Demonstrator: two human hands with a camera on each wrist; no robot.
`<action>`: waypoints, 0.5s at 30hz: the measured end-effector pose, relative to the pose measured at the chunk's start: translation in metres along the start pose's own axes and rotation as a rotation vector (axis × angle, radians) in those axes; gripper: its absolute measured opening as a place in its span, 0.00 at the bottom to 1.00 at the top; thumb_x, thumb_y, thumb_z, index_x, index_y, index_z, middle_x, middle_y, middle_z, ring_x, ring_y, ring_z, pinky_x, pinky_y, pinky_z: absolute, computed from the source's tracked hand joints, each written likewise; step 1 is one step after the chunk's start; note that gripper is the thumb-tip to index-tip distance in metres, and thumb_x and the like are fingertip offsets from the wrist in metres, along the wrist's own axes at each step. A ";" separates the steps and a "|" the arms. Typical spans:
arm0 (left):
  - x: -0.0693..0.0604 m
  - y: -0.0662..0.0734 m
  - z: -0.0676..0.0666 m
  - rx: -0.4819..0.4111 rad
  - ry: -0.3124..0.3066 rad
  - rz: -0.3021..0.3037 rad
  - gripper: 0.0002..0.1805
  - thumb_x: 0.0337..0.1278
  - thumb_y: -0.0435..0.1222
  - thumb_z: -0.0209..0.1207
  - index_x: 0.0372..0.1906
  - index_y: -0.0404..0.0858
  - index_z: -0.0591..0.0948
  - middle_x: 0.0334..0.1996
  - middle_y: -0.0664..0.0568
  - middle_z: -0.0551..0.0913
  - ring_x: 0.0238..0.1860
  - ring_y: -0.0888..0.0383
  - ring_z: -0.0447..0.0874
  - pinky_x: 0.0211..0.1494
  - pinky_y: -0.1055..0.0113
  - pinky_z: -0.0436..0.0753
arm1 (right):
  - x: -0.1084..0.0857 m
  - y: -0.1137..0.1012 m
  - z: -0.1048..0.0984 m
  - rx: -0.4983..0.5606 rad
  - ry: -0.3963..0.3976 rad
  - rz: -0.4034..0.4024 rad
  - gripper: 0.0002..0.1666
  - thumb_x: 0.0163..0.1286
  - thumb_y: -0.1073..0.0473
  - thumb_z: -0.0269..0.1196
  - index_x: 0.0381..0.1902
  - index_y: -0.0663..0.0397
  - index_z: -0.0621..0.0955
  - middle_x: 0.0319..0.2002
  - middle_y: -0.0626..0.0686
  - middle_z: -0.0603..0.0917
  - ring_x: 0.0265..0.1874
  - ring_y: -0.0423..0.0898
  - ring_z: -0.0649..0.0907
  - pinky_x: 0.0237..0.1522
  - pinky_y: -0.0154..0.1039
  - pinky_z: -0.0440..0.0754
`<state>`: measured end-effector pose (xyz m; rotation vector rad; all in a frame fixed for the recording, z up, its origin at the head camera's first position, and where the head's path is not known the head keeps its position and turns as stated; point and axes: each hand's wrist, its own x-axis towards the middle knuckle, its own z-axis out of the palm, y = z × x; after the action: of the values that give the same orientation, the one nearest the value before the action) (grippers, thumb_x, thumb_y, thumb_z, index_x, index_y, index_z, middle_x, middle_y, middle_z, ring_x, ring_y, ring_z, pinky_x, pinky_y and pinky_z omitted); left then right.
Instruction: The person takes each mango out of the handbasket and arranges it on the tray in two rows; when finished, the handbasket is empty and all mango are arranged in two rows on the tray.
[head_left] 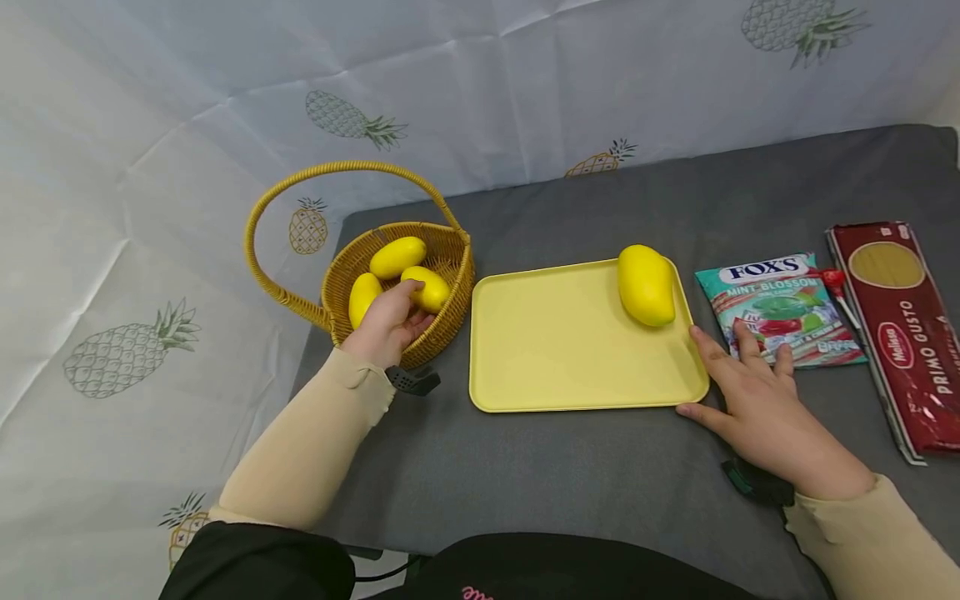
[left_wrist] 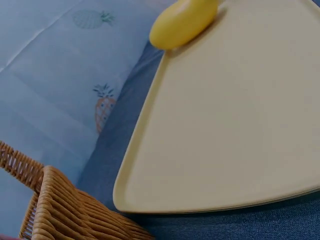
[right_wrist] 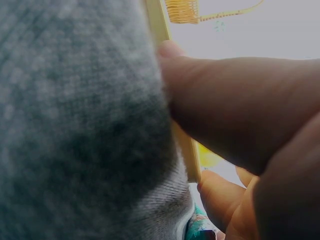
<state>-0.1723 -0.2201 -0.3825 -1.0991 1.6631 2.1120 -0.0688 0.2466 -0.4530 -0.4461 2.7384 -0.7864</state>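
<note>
My left hand (head_left: 387, 327) reaches into a wicker basket (head_left: 442, 332), its thumb and fingers gripping a yellow mango (head_left: 431, 290). Two more yellow fruits of that kind, one at the back (head_left: 398, 257) and one at the left (head_left: 363, 297), lie in the basket. A larger yellow mango (head_left: 647, 286) rests on the right part of a pale yellow tray (head_left: 570, 350). Fingers spread, my right hand (head_left: 765, 417) touches the tray's lower right corner with its thumb and index finger; other fingertips reach the candy bag. The left wrist view leaves the left fingers out.
Right of the tray lie a teal Fox's candy bag (head_left: 780, 312), a red lollipop (head_left: 834, 282) and a dark red Primo Gusto pasta pack (head_left: 903, 333). The basket's tall handle (head_left: 345, 167) arches up at the left. Behind the grey table hangs a pineapple-print cloth (head_left: 480, 92).
</note>
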 end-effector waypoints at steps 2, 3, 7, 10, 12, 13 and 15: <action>-0.001 0.000 -0.001 -0.009 -0.004 0.002 0.30 0.86 0.41 0.57 0.82 0.41 0.64 0.65 0.50 0.74 0.54 0.56 0.80 0.67 0.64 0.81 | 0.000 -0.001 0.000 -0.001 0.001 0.001 0.67 0.72 0.47 0.77 0.91 0.58 0.49 0.84 0.80 0.52 0.87 0.73 0.30 0.74 0.78 0.12; -0.001 0.000 -0.001 -0.012 -0.008 0.003 0.30 0.86 0.41 0.57 0.82 0.42 0.63 0.67 0.50 0.74 0.55 0.56 0.80 0.66 0.64 0.82 | 0.000 -0.001 0.000 -0.001 0.001 0.002 0.67 0.72 0.47 0.77 0.91 0.59 0.49 0.84 0.80 0.52 0.87 0.73 0.30 0.74 0.78 0.12; -0.004 0.001 -0.004 -0.061 -0.037 0.025 0.32 0.84 0.40 0.57 0.83 0.43 0.61 0.73 0.49 0.70 0.60 0.54 0.80 0.67 0.65 0.82 | 0.000 -0.002 0.000 -0.003 0.002 0.003 0.66 0.72 0.47 0.77 0.91 0.60 0.50 0.84 0.80 0.53 0.87 0.74 0.30 0.74 0.79 0.12; -0.007 0.001 -0.006 -0.137 -0.071 0.061 0.33 0.84 0.38 0.56 0.84 0.45 0.59 0.75 0.49 0.69 0.65 0.53 0.78 0.71 0.63 0.82 | 0.000 -0.002 0.000 -0.004 0.006 -0.001 0.66 0.72 0.47 0.77 0.91 0.61 0.50 0.84 0.80 0.54 0.87 0.74 0.31 0.74 0.79 0.12; -0.010 0.002 -0.007 -0.187 -0.103 0.093 0.33 0.84 0.37 0.55 0.84 0.46 0.58 0.75 0.49 0.70 0.67 0.52 0.77 0.74 0.60 0.80 | 0.000 -0.002 0.000 -0.004 0.007 -0.002 0.66 0.72 0.47 0.77 0.91 0.60 0.50 0.84 0.80 0.54 0.87 0.74 0.31 0.74 0.79 0.12; -0.011 0.001 -0.008 -0.209 -0.124 0.111 0.32 0.85 0.36 0.54 0.84 0.46 0.58 0.74 0.50 0.70 0.69 0.52 0.76 0.76 0.59 0.79 | -0.001 -0.002 0.000 -0.003 0.007 -0.003 0.66 0.72 0.47 0.77 0.91 0.60 0.50 0.84 0.80 0.54 0.87 0.74 0.30 0.74 0.79 0.12; -0.015 0.001 -0.009 -0.236 -0.162 0.153 0.31 0.86 0.36 0.51 0.84 0.46 0.58 0.72 0.51 0.71 0.70 0.52 0.75 0.79 0.58 0.76 | 0.000 -0.002 0.000 -0.001 0.006 -0.005 0.66 0.72 0.47 0.77 0.91 0.60 0.49 0.84 0.80 0.54 0.87 0.74 0.30 0.74 0.78 0.12</action>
<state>-0.1588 -0.2245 -0.3725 -0.8554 1.4965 2.4723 -0.0681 0.2453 -0.4514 -0.4511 2.7444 -0.7889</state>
